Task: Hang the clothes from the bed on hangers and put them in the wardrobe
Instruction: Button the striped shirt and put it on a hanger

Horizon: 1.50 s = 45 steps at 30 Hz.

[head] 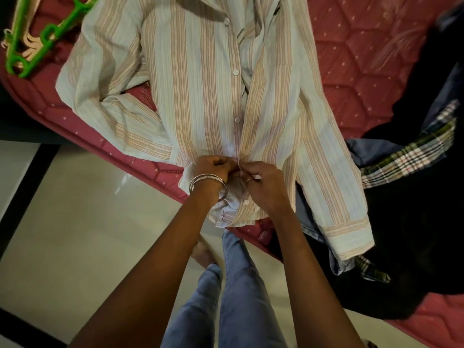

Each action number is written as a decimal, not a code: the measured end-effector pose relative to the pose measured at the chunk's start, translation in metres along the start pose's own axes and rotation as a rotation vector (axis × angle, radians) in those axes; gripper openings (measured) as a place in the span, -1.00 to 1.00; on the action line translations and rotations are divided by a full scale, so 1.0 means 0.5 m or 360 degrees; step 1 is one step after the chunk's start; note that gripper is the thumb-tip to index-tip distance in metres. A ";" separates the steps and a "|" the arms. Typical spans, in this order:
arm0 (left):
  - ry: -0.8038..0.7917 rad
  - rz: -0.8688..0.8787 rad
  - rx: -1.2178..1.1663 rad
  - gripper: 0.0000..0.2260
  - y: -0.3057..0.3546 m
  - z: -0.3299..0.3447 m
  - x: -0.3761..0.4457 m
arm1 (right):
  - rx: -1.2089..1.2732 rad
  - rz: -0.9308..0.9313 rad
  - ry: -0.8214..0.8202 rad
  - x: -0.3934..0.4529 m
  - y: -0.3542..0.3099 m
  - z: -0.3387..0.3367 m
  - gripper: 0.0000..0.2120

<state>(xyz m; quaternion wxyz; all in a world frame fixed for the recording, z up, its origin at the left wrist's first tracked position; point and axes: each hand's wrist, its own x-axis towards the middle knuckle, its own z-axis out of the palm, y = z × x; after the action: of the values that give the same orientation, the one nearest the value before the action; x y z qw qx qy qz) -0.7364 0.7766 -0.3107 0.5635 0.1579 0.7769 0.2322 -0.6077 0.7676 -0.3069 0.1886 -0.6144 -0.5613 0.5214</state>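
Fingers (244,169) of both hands curled, pinching placket edges of striped shirt (200,84) near hem, likely fastening a button so it sits straight on a hanger. Largest first: pink quilted mattress (364,59) as flat work surface; shirt spread front-up across it; dark clothes pile (414,184) right; green hanger (47,36) waiting top-left; left hand (213,169), right hand (263,179) touching at placket.

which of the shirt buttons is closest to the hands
The button just below the hands near the hem of the striped shirt; the others run up toward the collar.
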 end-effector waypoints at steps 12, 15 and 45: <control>-0.0216 0.0169 0.0143 -0.92 0.031 -0.001 -0.008 | 0.0407 0.0414 -0.0078 0.053 0.010 -0.044 -0.87; -0.0223 0.0148 0.0140 -0.94 0.040 -0.003 -0.013 | 0.0475 0.0494 -0.0052 0.056 0.006 -0.042 -0.93; 0.0093 0.0159 0.0153 -0.72 0.046 0.035 0.007 | 0.0356 0.0254 0.0322 0.023 -0.009 0.010 -0.94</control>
<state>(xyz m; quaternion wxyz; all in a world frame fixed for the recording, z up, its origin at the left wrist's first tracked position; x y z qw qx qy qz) -0.7213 0.8009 -0.3055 0.5200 0.2164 0.7945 0.2270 -0.6161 0.7775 -0.3098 0.2693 -0.6817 -0.4273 0.5293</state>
